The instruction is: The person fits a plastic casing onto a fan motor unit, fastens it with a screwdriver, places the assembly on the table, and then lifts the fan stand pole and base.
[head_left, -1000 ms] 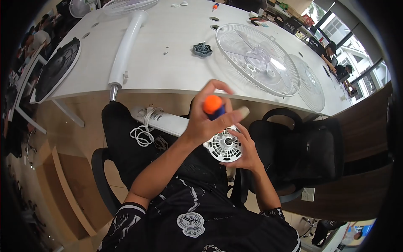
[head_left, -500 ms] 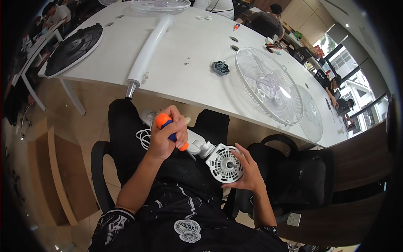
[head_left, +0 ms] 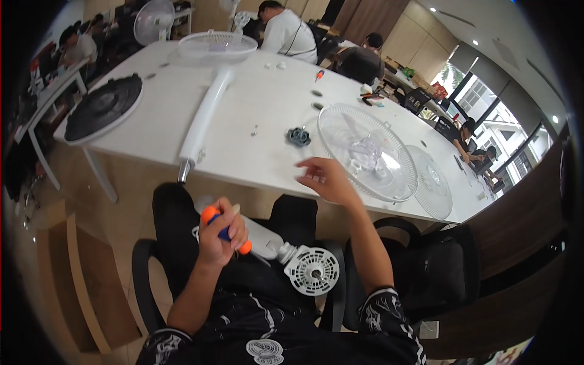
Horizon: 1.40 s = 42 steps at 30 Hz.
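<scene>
My left hand (head_left: 220, 238) is wrapped round the orange and blue handle of a screwdriver (head_left: 244, 247), its shaft angled down over my lap. On my lap lies a white fan motor unit (head_left: 311, 271), with a slotted round face and a metal shaft sticking out. My right hand (head_left: 326, 180) is off the motor unit and hovers at the table's front edge, fingers apart and holding nothing I can see. Just beyond its fingertips sits a dark grey lobed knob (head_left: 298, 137). To its right lies a round fan guard (head_left: 367, 152) with clear blades inside.
A white pole (head_left: 204, 121) overhangs the front edge of the white table (head_left: 255, 161). A black round base (head_left: 103, 109) lies at the left, and small screws (head_left: 255, 130) in the middle. Another screwdriver (head_left: 320, 75) lies farther back. A cardboard box (head_left: 91, 286) stands on the floor.
My right hand has let go of the motor unit and moved up and forward to the table edge. My left hand still grips the screwdriver. The view has tilted up.
</scene>
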Each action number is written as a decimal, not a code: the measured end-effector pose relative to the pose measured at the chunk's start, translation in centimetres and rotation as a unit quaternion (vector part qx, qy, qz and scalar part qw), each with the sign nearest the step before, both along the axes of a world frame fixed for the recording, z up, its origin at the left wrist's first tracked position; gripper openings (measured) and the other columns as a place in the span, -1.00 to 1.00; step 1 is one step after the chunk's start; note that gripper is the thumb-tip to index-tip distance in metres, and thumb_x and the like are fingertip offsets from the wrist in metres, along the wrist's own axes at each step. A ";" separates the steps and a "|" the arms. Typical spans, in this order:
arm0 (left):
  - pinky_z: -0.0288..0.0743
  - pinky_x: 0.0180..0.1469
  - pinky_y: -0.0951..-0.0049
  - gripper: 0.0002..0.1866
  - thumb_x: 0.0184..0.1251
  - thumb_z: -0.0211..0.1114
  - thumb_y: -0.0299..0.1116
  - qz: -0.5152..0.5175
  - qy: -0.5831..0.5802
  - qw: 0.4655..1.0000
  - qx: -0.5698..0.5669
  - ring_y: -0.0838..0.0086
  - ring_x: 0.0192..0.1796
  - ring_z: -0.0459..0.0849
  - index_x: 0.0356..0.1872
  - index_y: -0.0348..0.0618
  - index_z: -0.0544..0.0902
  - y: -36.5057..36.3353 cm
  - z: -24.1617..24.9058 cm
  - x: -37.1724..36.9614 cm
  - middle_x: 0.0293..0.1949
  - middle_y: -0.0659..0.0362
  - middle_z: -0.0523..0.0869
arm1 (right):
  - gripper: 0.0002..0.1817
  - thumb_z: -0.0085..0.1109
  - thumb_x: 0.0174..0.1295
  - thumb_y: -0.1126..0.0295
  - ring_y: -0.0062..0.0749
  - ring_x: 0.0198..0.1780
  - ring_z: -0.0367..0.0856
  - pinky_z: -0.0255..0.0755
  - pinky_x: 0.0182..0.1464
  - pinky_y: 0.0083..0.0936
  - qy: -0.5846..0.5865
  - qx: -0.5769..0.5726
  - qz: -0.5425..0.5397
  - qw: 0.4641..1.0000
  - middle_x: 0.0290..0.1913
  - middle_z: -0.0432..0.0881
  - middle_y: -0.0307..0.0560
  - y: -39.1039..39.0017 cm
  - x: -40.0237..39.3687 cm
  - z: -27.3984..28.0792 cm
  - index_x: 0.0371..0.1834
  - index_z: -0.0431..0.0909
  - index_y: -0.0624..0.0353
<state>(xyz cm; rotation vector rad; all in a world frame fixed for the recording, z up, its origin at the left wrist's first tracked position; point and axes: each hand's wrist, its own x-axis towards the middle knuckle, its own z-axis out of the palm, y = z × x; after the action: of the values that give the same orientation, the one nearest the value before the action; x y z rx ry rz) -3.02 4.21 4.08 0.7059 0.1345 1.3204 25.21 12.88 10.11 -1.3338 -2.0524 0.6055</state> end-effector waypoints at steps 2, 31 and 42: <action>0.25 -0.63 0.48 -0.77 0.50 0.16 -0.34 -0.005 -0.036 0.999 0.001 0.53 -0.72 0.33 -0.40 -0.09 0.36 -0.4 0.0 -0.4 -0.63 0.21 0.40 | -0.68 0.43 0.15 0.40 -0.34 -0.37 0.69 0.54 -0.20 -0.43 -0.032 0.013 0.033 0.999 -0.43 0.73 -0.07 6.7 -2.3 -2.1 -0.01 0.72 0.22; 0.12 -0.60 0.55 -0.65 0.62 0.08 -0.18 0.250 -0.113 0.960 -0.062 0.62 -0.64 0.19 -0.45 -0.04 0.37 1.5 6.9 -4.0 -0.58 0.33 0.29 | -0.95 0.34 0.14 0.71 -0.34 -0.23 0.80 0.67 -0.09 -0.45 0.364 0.030 0.173 0.915 -0.27 0.78 0.09 -5.8 -3.6 1.1 -0.35 0.68 0.39; 0.18 -0.57 0.56 -0.65 0.63 0.07 -0.19 0.092 -0.187 0.978 0.035 0.60 -0.63 0.20 -0.45 -0.07 0.44 -0.3 8.5 1.2 -0.58 0.32 0.35 | -0.90 0.48 0.03 0.68 -0.47 -0.33 0.78 0.61 -0.22 -0.60 0.330 0.117 0.095 0.932 -0.36 0.81 -0.01 -14.7 -2.7 -0.1 -0.39 0.76 0.32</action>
<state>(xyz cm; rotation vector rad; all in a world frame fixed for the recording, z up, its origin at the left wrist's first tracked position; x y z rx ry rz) -1.86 3.95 12.58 0.5010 -0.1541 1.6188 22.52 -1.77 10.03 -0.6655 -1.6293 0.7441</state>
